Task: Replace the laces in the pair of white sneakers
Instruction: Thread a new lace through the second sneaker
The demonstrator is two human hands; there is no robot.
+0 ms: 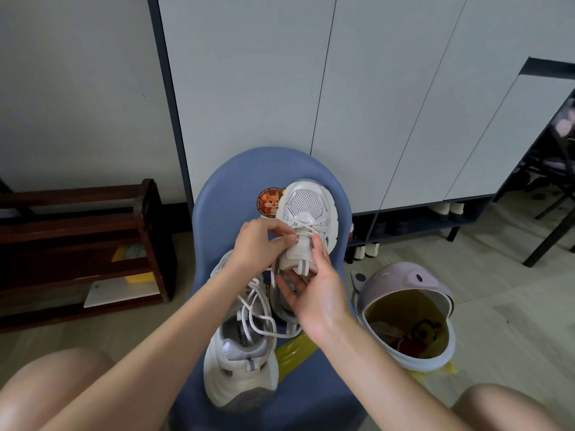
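Two white sneakers lie on a blue chair point(236, 185). The far sneaker point(306, 202) points its toe away from me, its white lace point(306, 227) crossing the upper eyelets. My left hand point(261, 244) pinches that lace at the sneaker's left side. Around the tongue and collar of the same sneaker curls my right hand point(314, 290), holding it steady. The near sneaker point(239, 365) lies heel toward me, with its loose white lace point(258, 315) looped over its opening.
A lilac bin point(404, 287) with a yellow liner stands open on the floor at the right. A dark wooden shoe rack point(81, 244) is at the left. Grey cabinet doors rise behind the chair. My knees frame the bottom corners.
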